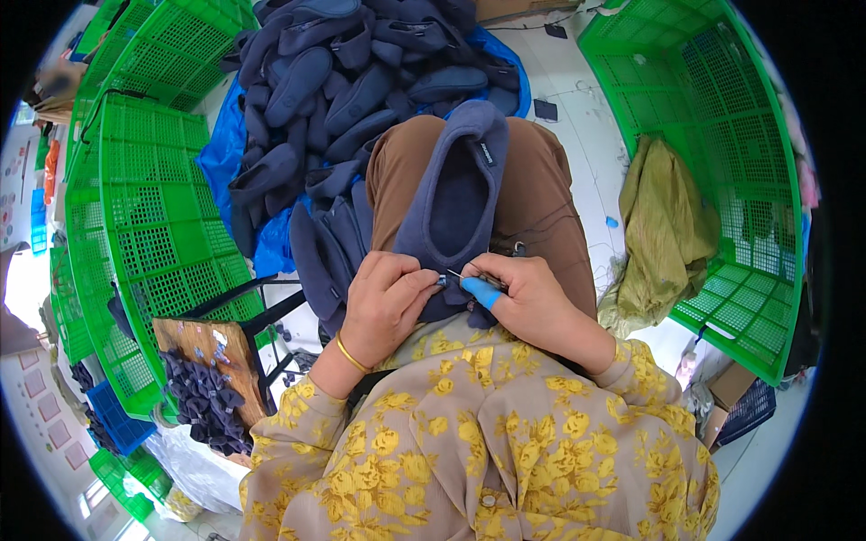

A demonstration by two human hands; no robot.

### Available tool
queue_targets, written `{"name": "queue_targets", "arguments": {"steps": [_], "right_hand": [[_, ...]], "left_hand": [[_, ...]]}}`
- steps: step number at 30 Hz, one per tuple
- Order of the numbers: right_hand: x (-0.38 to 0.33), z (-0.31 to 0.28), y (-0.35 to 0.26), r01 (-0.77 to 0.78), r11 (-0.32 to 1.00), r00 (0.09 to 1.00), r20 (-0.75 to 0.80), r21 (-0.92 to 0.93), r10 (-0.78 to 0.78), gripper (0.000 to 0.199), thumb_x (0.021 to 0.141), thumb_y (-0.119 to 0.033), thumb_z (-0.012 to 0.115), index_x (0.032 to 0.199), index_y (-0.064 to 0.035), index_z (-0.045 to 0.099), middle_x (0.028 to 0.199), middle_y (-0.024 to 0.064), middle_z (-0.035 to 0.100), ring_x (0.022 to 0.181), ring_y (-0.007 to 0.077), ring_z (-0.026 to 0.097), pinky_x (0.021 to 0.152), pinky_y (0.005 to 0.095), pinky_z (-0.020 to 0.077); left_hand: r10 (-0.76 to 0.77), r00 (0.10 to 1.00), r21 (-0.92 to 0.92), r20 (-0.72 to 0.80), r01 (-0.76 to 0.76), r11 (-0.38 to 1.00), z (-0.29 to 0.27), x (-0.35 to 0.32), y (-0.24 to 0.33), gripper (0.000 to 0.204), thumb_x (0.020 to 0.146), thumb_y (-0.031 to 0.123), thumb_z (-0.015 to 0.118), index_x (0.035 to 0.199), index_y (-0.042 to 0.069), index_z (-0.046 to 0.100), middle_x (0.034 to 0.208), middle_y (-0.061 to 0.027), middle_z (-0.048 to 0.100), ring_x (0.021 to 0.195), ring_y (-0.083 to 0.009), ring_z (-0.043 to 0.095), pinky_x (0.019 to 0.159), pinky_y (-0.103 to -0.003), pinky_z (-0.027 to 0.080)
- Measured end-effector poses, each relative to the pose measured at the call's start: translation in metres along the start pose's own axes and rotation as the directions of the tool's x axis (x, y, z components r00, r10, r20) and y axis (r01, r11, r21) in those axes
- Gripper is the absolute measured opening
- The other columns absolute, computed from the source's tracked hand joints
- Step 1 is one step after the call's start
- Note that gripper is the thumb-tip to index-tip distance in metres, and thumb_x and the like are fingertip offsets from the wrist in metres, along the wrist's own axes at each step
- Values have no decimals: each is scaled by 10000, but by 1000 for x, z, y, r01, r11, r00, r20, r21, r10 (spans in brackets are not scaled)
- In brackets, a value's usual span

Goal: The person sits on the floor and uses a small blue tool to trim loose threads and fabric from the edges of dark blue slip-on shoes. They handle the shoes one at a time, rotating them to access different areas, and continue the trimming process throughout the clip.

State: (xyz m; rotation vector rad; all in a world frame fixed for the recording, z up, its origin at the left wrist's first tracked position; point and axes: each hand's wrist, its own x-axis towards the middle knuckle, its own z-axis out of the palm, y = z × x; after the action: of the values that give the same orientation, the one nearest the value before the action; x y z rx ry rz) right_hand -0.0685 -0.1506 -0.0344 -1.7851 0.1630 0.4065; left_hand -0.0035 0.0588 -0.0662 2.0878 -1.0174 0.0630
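A navy slipper [417, 209] lies on my lap, toe pointing away and its opening facing up. At its heel, my left hand [386, 296] is closed in a pinch on a small piece with a shiny edge [441, 280], most of it hidden by the fingers. My right hand [532, 296], with a blue cover [482, 291] on one finger, grips a thin needle [456, 274] that points toward the left fingertips. A small dark metal item [520, 249] shows above the right hand; its kind is unclear. More navy slippers [317, 257] rest against my left thigh.
Ahead, a big heap of navy slippers [361, 68] sits on blue plastic sheeting [219, 153]. Green crates [149, 225] stand left, another green crate [749, 198] right with an olive sack [663, 221]. A wooden stool top [194, 338] at left holds small navy fabric pieces [203, 401].
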Motion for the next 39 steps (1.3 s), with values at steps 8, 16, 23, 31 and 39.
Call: {"name": "queue_targets", "arguments": {"steps": [8,16,23,31,39], "right_hand": [[5,2,-2,53,989,998,-7,-140,-54,193,801,-1,587,978,-3,663,835,221,665,774,391,652,683,416,505],[12,6,-1,55,968,998,-9,-245,-58,146,774,-5,585,899,15,658,812,230,662,785,402,651,714,447,510],[33,13,4,157,901,986,8,-404,-168,162,747,-10,595,889,16,668,795,228,659,771,399,648,713,462,510],[24,-4,3,52,959,998,55,-277,-39,231,787,-4,584,972,-81,700,826,160,687,772,366,663,702,421,526],[29,0,15,240,931,970,101,-275,-221,233,842,-6,580,1043,-98,655,868,161,687,788,357,671,683,405,527]], "left_hand": [[-7,1000,-15,10,7,1000,0,1,-1,247,672,20,805,888,70,697,842,-58,596,767,-244,565,653,-331,461],[-5,999,-2,32,5,1000,0,0,-2,212,700,33,789,888,71,701,869,-58,601,795,-249,579,671,-343,490],[-22,998,9,59,21,1000,1,1,-2,210,698,19,780,887,68,702,843,-55,602,777,-245,583,655,-334,494],[-37,998,16,-49,37,999,0,-5,3,233,665,-9,792,876,58,719,816,-51,616,751,-240,581,650,-322,473],[-69,994,-32,-87,67,997,3,-13,0,225,680,-37,783,880,51,729,832,-60,644,806,-241,616,704,-325,501]]}}
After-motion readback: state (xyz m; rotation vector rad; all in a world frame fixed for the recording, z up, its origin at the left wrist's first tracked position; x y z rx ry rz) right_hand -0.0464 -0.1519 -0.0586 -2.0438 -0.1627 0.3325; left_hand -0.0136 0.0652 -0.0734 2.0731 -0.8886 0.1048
